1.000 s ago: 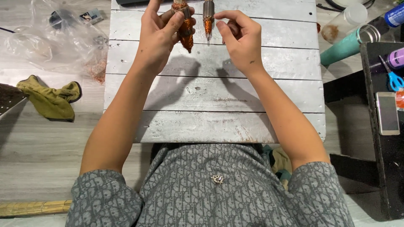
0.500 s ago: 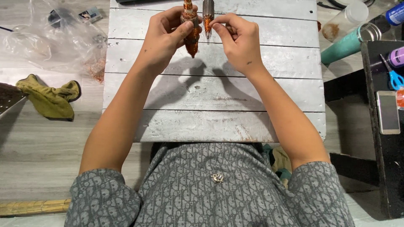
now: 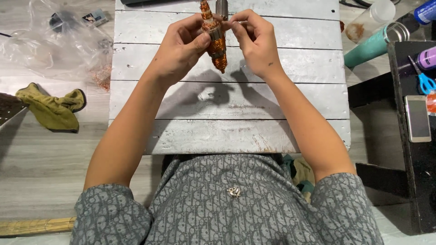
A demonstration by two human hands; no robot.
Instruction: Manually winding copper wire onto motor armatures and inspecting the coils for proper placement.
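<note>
We see both hands raised over the far edge of the white plank table (image 3: 227, 104). The left hand (image 3: 181, 50) has a closed grip around a motor core (image 3: 213, 38), a metal piece wound with frayed copper wire, holding it upright with thumb and fingers wrapped about its middle, so the windings face the other hand. The right hand (image 3: 256, 43) sits just beside it, fingertips pinched together at the core's upper part; whether a strand lies between them we cannot tell. The core is held above the table, well off its surface, which keeps loose copper falling onto the boards.

To the left lie a clear plastic bag (image 3: 50, 41) and an olive cloth (image 3: 50, 109). To the right are a teal bottle (image 3: 374, 43), blue scissors (image 3: 424, 81) and a phone (image 3: 418, 118) on a black stand (image 3: 408, 149).
</note>
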